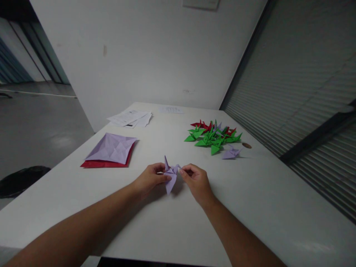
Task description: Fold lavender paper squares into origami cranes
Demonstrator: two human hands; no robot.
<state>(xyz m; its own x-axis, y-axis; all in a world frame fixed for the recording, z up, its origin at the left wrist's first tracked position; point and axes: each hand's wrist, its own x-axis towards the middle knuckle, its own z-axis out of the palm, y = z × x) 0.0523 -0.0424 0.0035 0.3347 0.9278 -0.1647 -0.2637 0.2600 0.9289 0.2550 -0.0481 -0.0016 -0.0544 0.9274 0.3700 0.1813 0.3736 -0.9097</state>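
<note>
Left hand (147, 179) and right hand (197, 181) on a lilac paper crane (171, 178), its main shape formed

The left hand grips the crane's body between thumb and fingers, one slender point standing upright beside its fingertips. The right hand is closed in a pinch at the small point on the other side, perhaps the head end. The crane is between the two hands, just above the near part of the white tabletop (161, 139). Body, wing and narrow points are all recognisable, so the folding looks well advanced; what remains seems to be small shaping at the pinched tip, though whether that bend is complete cannot be told.

Beyond the right hand, green cranes (207, 141) lie in a crowded group with red cranes (205, 127) and some lilac among them, apparently finished. A separate lilac crane (230, 152) sits just beside the group, near a round hole (246, 145). Beyond the left hand, creased lilac paper (112, 146) overlies red paper (104, 164); neither has a crane's form. Printed sheets (129, 118) lie farther back.
</note>
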